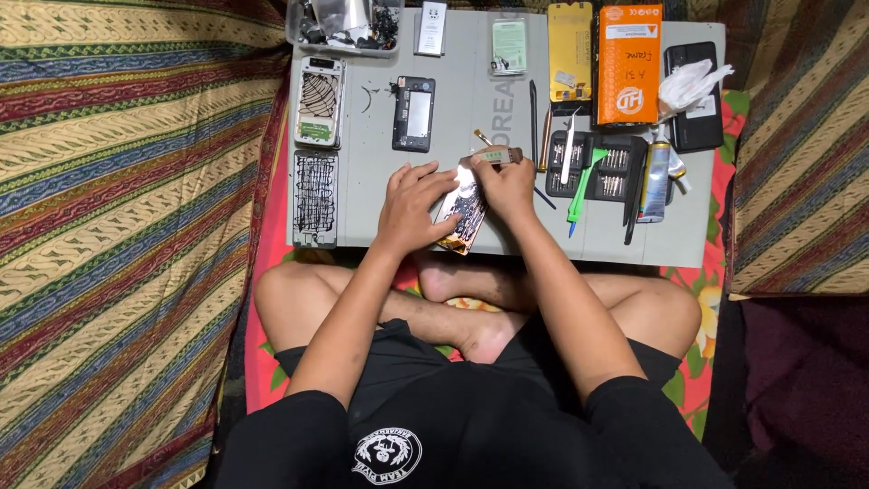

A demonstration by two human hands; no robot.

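Note:
I sit cross-legged in front of a grey work mat [507, 118] laid on a patterned cloth. My left hand [412, 206] presses down on an opened phone body [463, 217] lying tilted at the mat's near edge. My right hand [509, 186] grips the upper end of the same phone, fingers curled over it. A small brush or tool tip [482, 138] sticks out just above my right hand, beside a small brown part [496, 156]; I cannot tell whether I hold it.
On the mat's left lie two phone frames [317, 149] and a black frame piece [414, 113]. A parts tray [344, 25] stands at the back left. An orange box [629, 63], yellow packet [570, 50], black screwdriver bit case [593, 167], tweezers and a dark phone [692, 100] fill the right.

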